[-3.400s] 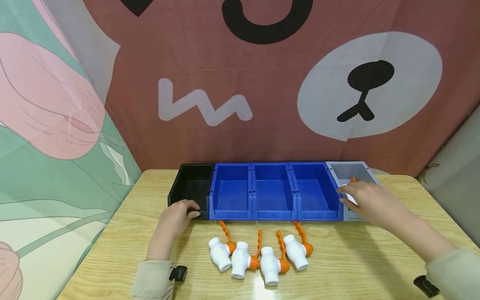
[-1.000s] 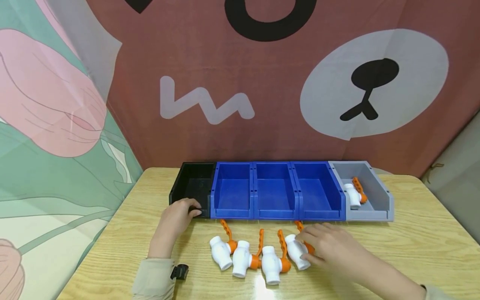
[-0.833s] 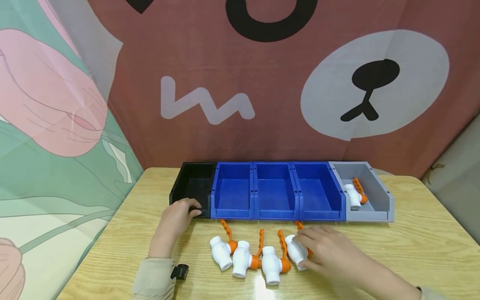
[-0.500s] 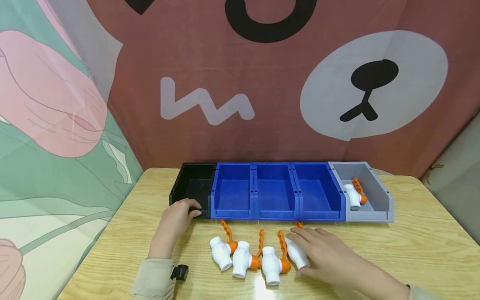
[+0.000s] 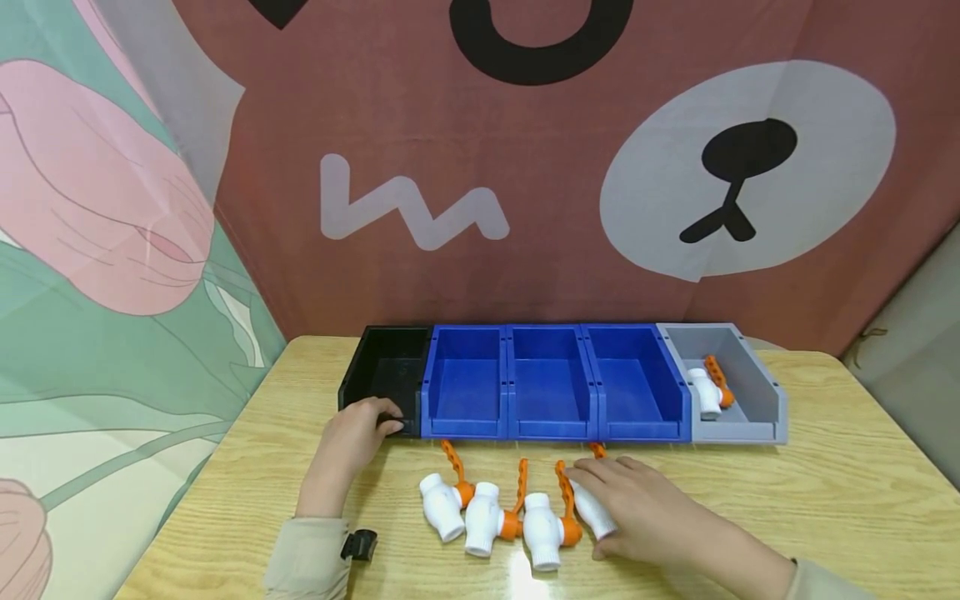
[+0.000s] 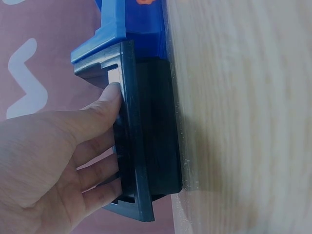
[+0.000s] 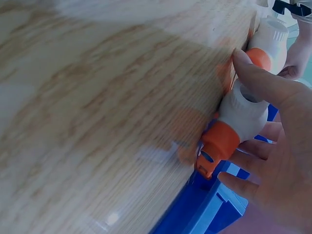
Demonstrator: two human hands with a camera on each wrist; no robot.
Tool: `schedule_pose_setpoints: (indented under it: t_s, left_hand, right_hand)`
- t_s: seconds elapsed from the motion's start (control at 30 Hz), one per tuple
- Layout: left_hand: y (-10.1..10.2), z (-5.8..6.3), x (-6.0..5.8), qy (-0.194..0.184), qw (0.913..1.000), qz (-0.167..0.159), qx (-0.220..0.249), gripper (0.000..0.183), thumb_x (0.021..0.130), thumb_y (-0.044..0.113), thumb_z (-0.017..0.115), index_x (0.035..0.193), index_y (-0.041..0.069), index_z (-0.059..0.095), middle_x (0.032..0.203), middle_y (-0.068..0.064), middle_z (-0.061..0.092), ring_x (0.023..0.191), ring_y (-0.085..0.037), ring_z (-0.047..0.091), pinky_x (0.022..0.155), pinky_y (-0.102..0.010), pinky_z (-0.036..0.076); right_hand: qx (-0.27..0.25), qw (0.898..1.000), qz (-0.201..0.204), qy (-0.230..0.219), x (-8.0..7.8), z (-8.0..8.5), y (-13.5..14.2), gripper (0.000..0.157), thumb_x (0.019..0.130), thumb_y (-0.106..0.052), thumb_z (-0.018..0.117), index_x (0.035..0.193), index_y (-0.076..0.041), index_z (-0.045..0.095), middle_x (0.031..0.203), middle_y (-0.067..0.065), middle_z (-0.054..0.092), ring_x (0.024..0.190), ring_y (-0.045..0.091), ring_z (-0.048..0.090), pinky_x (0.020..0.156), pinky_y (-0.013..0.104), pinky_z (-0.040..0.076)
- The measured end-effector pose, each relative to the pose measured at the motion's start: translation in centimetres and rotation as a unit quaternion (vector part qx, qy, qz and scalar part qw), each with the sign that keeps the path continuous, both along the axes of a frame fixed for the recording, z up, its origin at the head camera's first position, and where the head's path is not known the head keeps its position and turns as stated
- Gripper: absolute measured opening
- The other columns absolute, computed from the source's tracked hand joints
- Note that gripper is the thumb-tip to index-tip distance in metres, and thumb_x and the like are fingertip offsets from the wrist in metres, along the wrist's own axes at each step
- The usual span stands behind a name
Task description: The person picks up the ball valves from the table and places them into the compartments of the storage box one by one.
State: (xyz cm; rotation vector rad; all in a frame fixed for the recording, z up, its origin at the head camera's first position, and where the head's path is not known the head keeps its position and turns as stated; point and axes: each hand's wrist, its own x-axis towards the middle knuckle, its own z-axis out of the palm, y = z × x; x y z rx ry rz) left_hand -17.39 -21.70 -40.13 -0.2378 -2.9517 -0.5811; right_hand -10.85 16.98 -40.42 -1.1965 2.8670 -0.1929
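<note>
My left hand [image 5: 352,437] grips the front lip of the black bin [image 5: 392,375]; in the left wrist view its thumb presses the lip's outer face, the other fingers behind it. Over the rightmost white ball valve [image 5: 592,508] with an orange lever handle is my right hand [image 5: 637,510]. In the right wrist view its fairly straight fingers [image 7: 251,148] lie along the far side of that valve, and the thumb reaches past its end. How firmly they touch cannot be seen. To its left lie three similar ball valves [image 5: 542,531] in a row on the table.
Three blue bins [image 5: 551,429] stand side by side, right of the black one. A grey bin [image 5: 776,432] at the right end holds another ball valve [image 5: 705,393]. A printed cloth [image 5: 555,283] hangs behind the wooden table [image 5: 840,483].
My right hand has left the grey bin, where a ball valve now lies, and come to the rightmost valve, shifting slightly left over it. The left hand has stayed at the black bin.
</note>
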Motion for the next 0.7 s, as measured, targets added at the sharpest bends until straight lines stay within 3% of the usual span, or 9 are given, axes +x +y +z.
schedule_pose_setpoints:
  t_s: [0.7]
  left_hand:
    - [-0.07, 0.05, 0.08, -0.002, 1.0, -0.004, 0.0, 0.006, 0.09, 0.014, 0.074, 0.096, 0.013, 0.075, 0.101, -0.007, 0.07, 0.095, -0.029, 0.067, 0.083, -0.047, 0.055]
  right_hand:
    - [0.027, 0.999, 0.02, 0.021, -0.24, 0.68, 0.01, 0.09, 0.065, -0.057, 0.084, 0.132, -0.003, 0.059, 0.121, 0.009, 0.062, 0.112, 0.03, 0.061, 0.1, 0.055, 0.046]
